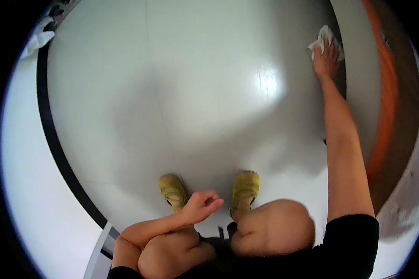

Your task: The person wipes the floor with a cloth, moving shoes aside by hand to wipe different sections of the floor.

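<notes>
At the upper right, my right hand [328,60] lies over a crumpled white cloth [326,33], fingers lengthwise on it, pressing it against the pale side panel [358,69] beside the floor. Part of the cloth is hidden beneath the palm. My left hand [201,207] is in the lower middle, its fingers curled in a loose fist above the floor between my feet, with nothing visible in it. The left forearm rests across my bent knee.
Glossy pale tiles cover the floor [209,116], and a black baseboard [46,107] borders a white wall on the left. An orange and brown covering [391,93] runs along the right side. My yellow-green shoes [245,188] stand on the tiles. Something white lies at the upper left.
</notes>
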`<state>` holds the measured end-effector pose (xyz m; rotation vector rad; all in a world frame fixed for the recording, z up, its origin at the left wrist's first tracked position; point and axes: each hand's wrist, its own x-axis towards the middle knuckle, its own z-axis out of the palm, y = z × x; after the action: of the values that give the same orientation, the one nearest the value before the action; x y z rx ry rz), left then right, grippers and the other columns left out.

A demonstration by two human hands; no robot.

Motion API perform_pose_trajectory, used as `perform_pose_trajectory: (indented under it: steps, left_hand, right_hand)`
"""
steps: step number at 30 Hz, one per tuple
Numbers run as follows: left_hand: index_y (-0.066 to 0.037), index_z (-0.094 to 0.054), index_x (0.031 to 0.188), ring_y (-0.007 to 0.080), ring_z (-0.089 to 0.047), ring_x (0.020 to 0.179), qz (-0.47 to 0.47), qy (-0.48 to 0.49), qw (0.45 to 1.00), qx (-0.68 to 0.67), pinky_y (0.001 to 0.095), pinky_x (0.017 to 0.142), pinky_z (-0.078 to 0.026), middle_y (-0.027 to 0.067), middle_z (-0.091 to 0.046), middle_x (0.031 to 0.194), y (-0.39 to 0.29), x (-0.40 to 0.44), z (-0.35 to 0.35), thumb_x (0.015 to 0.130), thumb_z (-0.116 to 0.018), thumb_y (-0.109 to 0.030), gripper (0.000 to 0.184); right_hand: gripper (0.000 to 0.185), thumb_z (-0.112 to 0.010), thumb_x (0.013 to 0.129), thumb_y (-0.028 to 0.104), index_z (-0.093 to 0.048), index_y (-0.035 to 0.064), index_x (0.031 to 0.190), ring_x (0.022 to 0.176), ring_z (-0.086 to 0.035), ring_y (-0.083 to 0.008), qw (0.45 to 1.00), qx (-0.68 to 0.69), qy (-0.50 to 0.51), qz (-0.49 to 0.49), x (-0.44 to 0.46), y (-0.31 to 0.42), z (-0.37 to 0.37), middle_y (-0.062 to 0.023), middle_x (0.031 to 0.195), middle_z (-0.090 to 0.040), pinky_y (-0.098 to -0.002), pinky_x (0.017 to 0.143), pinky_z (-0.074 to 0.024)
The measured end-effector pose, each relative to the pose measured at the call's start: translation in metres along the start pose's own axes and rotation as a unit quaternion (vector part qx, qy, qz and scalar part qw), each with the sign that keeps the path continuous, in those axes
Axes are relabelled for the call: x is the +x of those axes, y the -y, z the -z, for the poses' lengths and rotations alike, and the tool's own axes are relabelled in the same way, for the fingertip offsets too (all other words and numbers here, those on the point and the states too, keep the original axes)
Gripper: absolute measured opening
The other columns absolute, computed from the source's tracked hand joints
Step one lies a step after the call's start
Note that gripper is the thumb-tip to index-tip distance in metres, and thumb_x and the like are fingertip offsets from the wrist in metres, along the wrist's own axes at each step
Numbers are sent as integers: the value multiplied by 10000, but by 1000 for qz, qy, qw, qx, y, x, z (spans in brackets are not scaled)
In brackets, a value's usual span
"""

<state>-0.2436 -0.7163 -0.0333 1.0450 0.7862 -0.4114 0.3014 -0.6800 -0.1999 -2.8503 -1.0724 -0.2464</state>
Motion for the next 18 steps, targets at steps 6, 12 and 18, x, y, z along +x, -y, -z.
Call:
perform_pose_trajectory:
  steps: [6,12,18]
  left_hand:
    - [-21,-527,759,42,-395,543,-79,-82,993,11,240,474,-351,-9,-455,571,-25,12,-16,905,-615,-191,240]
    - [-27,-521,770,41,-408,592,-66,-40,994,75,238,521,-371,-18,-479,625,1,-11,-12,891,-622,-164,209]
    - [-27,-532,774,35,-410,594,-19,19,997,79,222,529,-372,-35,-482,633,-18,-11,-13,895,-619,-170,207]
  right_hand:
    - [567,-427,950,380,-312,139,1450,1413,-154,-351,996,80,34,-13,-102,12,-2,-143,1508,-249,-512,1133,-137]
    - [505,-477,934,240,-378,143,1420,1394,-217,-346,978,163,55,117,-163,34,32,-119,1492,-298,-472,1132,-180]
    - [508,-539,911,253,-423,87,1377,1365,-296,-326,989,50,7,141,-107,-16,12,-143,1440,-377,-457,1124,-229]
